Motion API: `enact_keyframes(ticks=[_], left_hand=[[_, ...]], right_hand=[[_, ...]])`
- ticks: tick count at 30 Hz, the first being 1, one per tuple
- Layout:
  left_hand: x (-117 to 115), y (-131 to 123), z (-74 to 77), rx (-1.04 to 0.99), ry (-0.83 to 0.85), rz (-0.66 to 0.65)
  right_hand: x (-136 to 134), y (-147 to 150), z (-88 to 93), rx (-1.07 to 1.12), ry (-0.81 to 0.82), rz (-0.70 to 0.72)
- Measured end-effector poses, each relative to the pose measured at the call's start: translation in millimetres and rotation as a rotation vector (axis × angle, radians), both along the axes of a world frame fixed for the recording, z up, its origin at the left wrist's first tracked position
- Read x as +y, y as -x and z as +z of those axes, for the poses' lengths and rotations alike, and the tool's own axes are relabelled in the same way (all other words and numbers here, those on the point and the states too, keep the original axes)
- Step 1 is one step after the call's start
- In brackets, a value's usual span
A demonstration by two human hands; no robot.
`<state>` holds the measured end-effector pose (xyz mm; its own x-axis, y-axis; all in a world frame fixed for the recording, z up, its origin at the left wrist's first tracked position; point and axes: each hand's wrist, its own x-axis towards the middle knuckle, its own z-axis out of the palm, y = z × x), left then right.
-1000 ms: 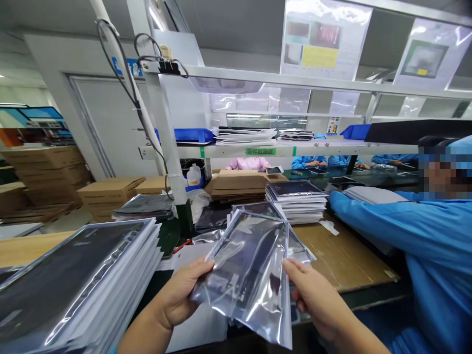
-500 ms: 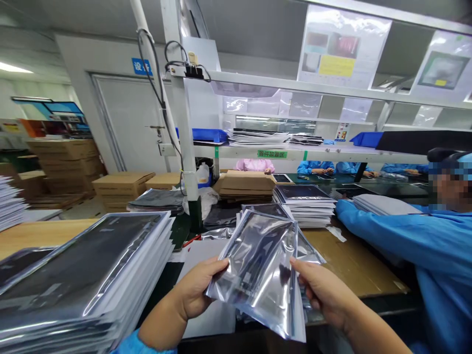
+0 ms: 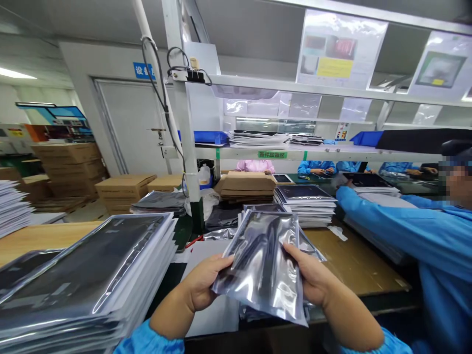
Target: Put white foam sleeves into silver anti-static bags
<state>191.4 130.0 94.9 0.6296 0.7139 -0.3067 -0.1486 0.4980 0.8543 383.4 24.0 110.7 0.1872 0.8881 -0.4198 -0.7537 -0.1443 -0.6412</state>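
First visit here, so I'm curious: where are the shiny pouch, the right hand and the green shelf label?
Shiny pouch point(image 3: 262, 265), head view: middle of its upper face.
Right hand point(image 3: 312, 275), head view: middle of the hand.
Green shelf label point(image 3: 272, 155), head view: its printed middle.

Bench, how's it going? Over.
Left fingers, right fingers: both gripping. Shiny grey rectangular plastic pouch: held, tilted. Dark-faced, white-edged packet stack: left, apart from pouch.

The glossy pouch point(image 3: 263, 265) hides some of the left hand point(image 3: 202, 285) and right hand point(image 3: 313, 278). The large stack point(image 3: 88, 265) runs off the left edge. The hanging sheet point(image 3: 341, 46) is too blurred to read.
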Motion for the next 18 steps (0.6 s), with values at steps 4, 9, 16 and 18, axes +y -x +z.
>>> enact_keyframes(ticks=[4, 9, 16, 18], left_hand=[[6.6, 0.7, 2.4, -0.030, 0.041, -0.013], [2.8, -5.5, 8.6, 0.057, -0.137, 0.077], [-16.3, -21.5, 11.7, 0.080, -0.025, -0.078], [-16.4, -24.5, 10.9, 0.017, -0.039, -0.031]], right_hand=[[-5.8, -0.3, 0.6, 0.010, -0.018, -0.065], [-23.3, -13.2, -10.2, 0.024, -0.097, -0.118], [-32.6, -23.6, -29.6, -0.197, -0.246, -0.180], [-32.9, -22.3, -30.3, -0.211, -0.276, -0.176]])
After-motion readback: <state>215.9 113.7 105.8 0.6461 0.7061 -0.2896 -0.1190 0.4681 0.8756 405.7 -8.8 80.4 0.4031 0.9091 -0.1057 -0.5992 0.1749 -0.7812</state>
